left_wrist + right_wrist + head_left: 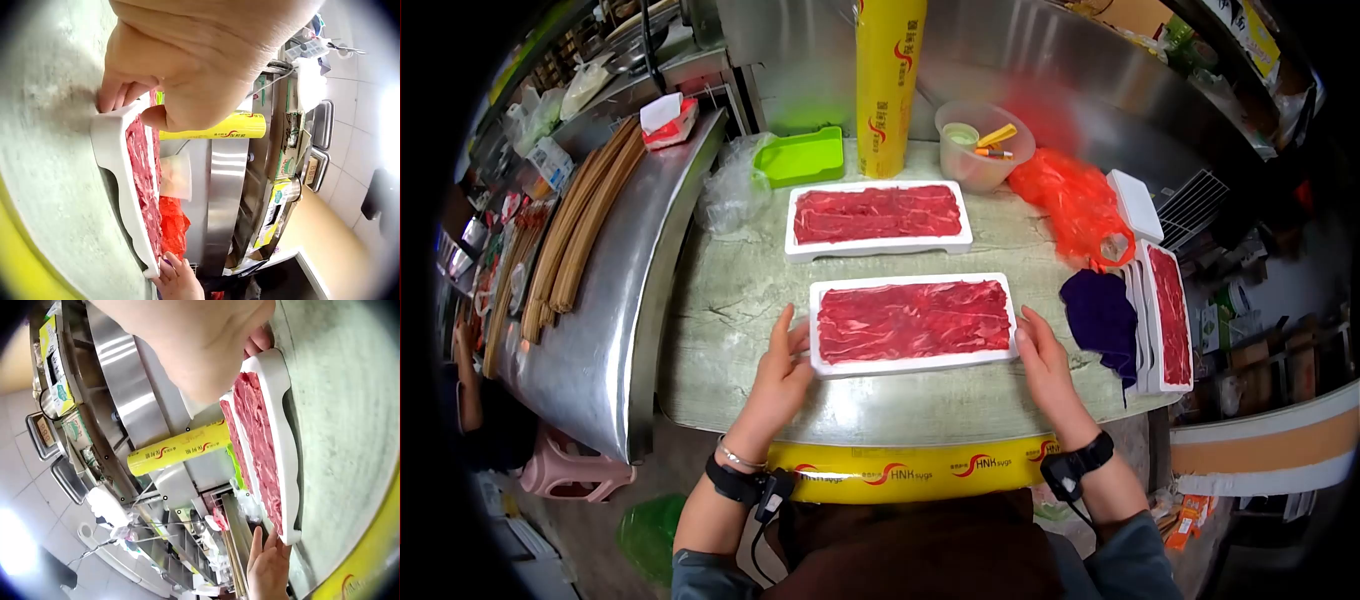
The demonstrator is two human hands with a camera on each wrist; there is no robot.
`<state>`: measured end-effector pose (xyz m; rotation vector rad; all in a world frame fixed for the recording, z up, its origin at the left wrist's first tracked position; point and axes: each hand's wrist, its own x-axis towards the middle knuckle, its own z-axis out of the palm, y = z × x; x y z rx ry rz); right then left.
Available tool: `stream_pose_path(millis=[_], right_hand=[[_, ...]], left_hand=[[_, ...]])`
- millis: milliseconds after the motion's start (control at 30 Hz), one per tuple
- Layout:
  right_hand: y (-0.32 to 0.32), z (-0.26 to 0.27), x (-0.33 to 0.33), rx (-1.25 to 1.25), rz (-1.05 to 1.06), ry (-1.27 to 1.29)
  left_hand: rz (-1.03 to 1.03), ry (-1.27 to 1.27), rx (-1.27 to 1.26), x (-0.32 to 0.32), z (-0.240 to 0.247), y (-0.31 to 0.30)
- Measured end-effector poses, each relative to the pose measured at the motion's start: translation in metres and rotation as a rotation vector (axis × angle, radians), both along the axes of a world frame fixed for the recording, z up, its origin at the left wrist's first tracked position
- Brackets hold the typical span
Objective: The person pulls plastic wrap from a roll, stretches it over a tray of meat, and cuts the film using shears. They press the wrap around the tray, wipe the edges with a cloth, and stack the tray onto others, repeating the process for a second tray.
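Observation:
A white tray filled with sliced red meat lies on the pale green table. At its left end is my left hand, fingers against the short edge, thumb raised. My right hand is at the opposite end, fingertips by the rim. In the left wrist view the left hand's thumb and fingers are at a corner of the tray. The right wrist view has the right hand at the near end of the tray, its fingertips partly behind the rim.
Behind is a second meat tray, with a green tray, a yellow film roll and a plastic tub beyond. To the right are a red bag, a dark cloth and trays standing on edge.

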<state>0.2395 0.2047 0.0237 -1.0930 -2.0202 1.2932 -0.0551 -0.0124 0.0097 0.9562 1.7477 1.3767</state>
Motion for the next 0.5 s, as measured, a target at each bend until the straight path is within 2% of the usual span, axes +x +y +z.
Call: stream_pose_path(millis=[300, 333, 433, 467, 500], right_hand=[[-0.054, -0.002, 0.036, -0.085, 0.023, 0.113], [-0.054, -0.005, 0.043, -0.066, -0.012, 0.101], [-0.055, 0.023, 0.083, 0.217, -0.07, -0.138], [-0.054, 0.02, 0.104, 0.364, -0.128, -0.184], [-0.055, 0.015, 0.128, 0.277, -0.152, -0.273]], left_hand=[[0.034, 0.012, -0.048, 0.022, 0.014, -0.039], [0.083, 0.063, -0.034, 0.028, 0.014, -0.043], [0.189, 0.571, -0.086, 0.03, 0.016, -0.077], [0.21, 0.639, -0.106, 0.027, 0.01, -0.094], [0.233, 0.709, -0.125, 0.027, 0.005, -0.11]])
